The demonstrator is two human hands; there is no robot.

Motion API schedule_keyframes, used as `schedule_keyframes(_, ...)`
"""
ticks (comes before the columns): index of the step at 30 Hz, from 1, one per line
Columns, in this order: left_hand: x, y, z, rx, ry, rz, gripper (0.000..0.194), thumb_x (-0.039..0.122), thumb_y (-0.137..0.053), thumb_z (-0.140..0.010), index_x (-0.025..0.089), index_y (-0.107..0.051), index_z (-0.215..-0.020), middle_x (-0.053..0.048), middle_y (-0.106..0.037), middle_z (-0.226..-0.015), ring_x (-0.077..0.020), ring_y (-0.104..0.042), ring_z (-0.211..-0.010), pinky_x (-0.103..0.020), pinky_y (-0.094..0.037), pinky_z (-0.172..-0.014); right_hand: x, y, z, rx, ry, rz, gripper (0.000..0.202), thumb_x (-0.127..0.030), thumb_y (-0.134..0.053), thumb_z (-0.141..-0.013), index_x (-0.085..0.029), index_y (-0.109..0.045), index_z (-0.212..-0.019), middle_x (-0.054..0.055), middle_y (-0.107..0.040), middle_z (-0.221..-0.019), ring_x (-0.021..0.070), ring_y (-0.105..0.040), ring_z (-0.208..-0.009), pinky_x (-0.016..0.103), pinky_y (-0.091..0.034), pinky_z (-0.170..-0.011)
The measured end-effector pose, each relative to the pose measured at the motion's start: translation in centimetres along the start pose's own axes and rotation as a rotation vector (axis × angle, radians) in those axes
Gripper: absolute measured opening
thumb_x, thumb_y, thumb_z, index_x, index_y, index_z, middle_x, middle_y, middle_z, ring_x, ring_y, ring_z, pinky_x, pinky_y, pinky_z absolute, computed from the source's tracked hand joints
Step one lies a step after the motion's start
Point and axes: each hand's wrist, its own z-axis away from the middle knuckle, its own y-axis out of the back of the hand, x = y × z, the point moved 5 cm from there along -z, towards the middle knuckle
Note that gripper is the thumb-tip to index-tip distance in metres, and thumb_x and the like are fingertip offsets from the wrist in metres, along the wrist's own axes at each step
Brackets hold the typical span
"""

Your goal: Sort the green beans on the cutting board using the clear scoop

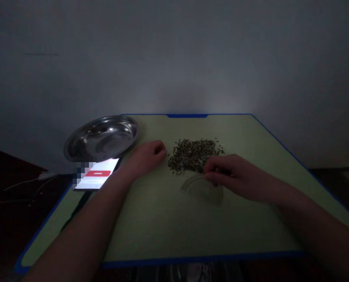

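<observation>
A loose pile of small dark brown, grain-like pieces (192, 153), perhaps seeds, is spread on the pale green tabletop (168, 223). My left hand (151, 154) rests left of the pile, its fingers curled into a loose fist, and its inside is dark and hidden. At the pile's near right edge, my right hand (230, 174) has thumb and fingertips pressed together in a pinch. Whatever lies between those fingertips is too small to make out. Just below the pile, partly behind my right hand, appears a faint curved outline (189, 184), possibly a clear round dish.
A shiny steel basin (104, 139) stands tilted at the table's far left. Beside it lies a lit phone or tablet (96, 178), close to my left forearm. Blue trim edges the table, and a plain wall (177, 58) rises behind it. White cables (45, 176) hang at the left.
</observation>
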Motion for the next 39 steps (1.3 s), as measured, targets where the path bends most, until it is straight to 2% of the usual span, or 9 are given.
schedule_keyframes(5,-0.1,0.0,-0.1,-0.003,-0.017,-0.004,0.026,0.036,-0.044,-0.086,0.017,-0.061,-0.080,-0.004,-0.067,-0.080,-0.0171,-0.057,-0.068,-0.029,-0.038,-0.061,3.5,3.6,0.1,0.204,-0.163,-0.051,0.025,-0.039,-0.046,-0.094,-0.020,-0.054,-0.081,-0.002,-0.062,-0.067,0.0083,-0.043,-0.043,0.025,-0.033,-0.045)
schedule_keyframes(10,-0.2,0.1,0.0,-0.012,0.004,-0.010,0.025,0.035,-0.043,-0.085,0.018,-0.061,-0.079,-0.005,-0.067,-0.080,-0.0179,-0.058,-0.068,-0.030,-0.039,-0.061,6.3,5.1,-0.2,0.253,-0.163,0.131,0.026,-0.041,-0.050,-0.090,-0.019,-0.060,-0.080,0.000,-0.058,-0.066,0.0140,-0.050,-0.059,0.028,-0.038,-0.056)
schedule_keyframes(14,-0.1,0.2,0.1,-0.018,0.006,-0.005,0.027,0.037,-0.043,-0.085,0.018,-0.061,-0.080,-0.005,-0.067,-0.080,-0.0179,-0.058,-0.068,-0.029,-0.039,-0.060,7.2,4.4,-0.5,0.200,-0.174,0.163,0.026,-0.040,-0.050,-0.090,-0.018,-0.062,-0.081,0.001,-0.060,-0.070,0.0149,-0.051,-0.063,0.028,-0.038,-0.058)
schedule_keyframes(22,-0.1,0.1,0.1,-0.014,-0.022,0.002,0.026,0.037,-0.043,-0.085,0.018,-0.060,-0.079,-0.004,-0.066,-0.078,-0.0175,-0.057,-0.067,-0.029,-0.037,-0.059,5.6,1.9,-1.8,0.231,-0.138,0.164,0.022,-0.034,-0.052,-0.091,-0.018,-0.063,-0.082,0.000,-0.059,-0.064,0.0129,-0.050,-0.057,0.026,-0.035,-0.055)
schedule_keyframes(29,0.3,0.3,0.2,-0.013,-0.009,0.005,0.025,0.035,-0.043,-0.085,0.018,-0.061,-0.080,-0.004,-0.067,-0.079,-0.0183,-0.058,-0.069,-0.029,-0.038,-0.061,5.7,2.0,-2.5,0.341,-0.122,0.208,0.025,-0.035,-0.052,-0.092,-0.018,-0.066,-0.081,0.000,-0.061,-0.064,0.0133,-0.050,-0.058,0.027,-0.036,-0.058)
schedule_keyframes(39,0.5,0.3,0.3,-0.022,0.002,0.003,0.025,0.034,-0.043,-0.084,0.017,-0.060,-0.078,-0.005,-0.066,-0.076,-0.0166,-0.055,-0.065,-0.028,-0.037,-0.059,5.6,1.5,-2.8,0.297,-0.106,0.275,0.025,-0.035,-0.052,-0.092,-0.018,-0.071,-0.087,0.003,-0.068,-0.072,0.0148,-0.056,-0.062,0.028,-0.038,-0.060)
